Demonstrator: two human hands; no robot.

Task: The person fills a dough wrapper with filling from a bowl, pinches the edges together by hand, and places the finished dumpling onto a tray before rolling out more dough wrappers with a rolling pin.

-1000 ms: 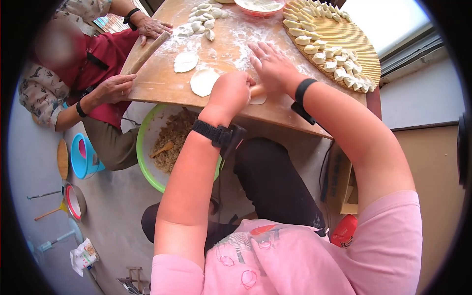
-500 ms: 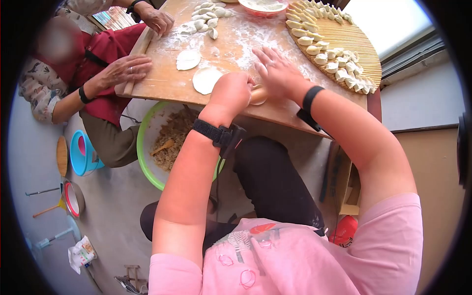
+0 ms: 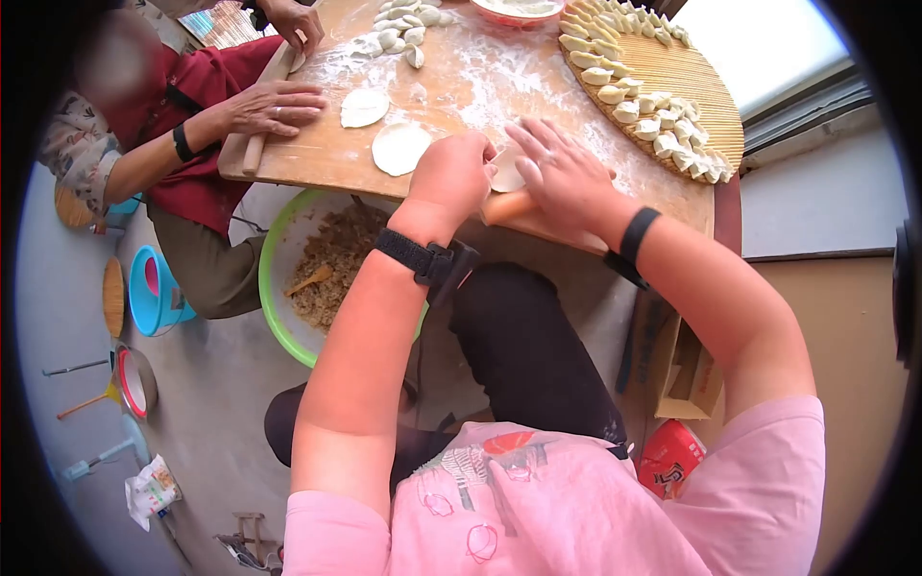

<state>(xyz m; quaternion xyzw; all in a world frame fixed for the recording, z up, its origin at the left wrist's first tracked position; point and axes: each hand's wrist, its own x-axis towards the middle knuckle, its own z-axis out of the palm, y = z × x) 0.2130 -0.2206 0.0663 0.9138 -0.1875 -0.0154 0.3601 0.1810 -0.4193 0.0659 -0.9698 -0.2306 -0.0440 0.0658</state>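
My left hand (image 3: 455, 171) is closed, its fingertips pinching the near-left edge of a round dough wrapper (image 3: 506, 171) on the board. My right hand (image 3: 565, 179) lies with fingers stretched out and its palm over a wooden rolling pin (image 3: 509, 206), at the near edge of the wrapper. Much of the pin is hidden under that palm. Left of my hands, a flat wrapper (image 3: 400, 149) rests beside another wrapper (image 3: 365, 108) on the floured wooden board (image 3: 442, 77).
A round woven tray (image 3: 672, 72) bears rows of dumplings. Dough pieces (image 3: 399, 29) lie near a flour bowl (image 3: 519, 8). At left, a co-worker's flat hand (image 3: 276, 108) is on another rolling pin (image 3: 254, 154). Below the board stands a green-rimmed basin (image 3: 274, 298) of filling.
My right hand and the rolling pin have moved toward me, uncovering more of the wrapper. The co-worker's hand has slid farther over the board and their other hand has shifted too.
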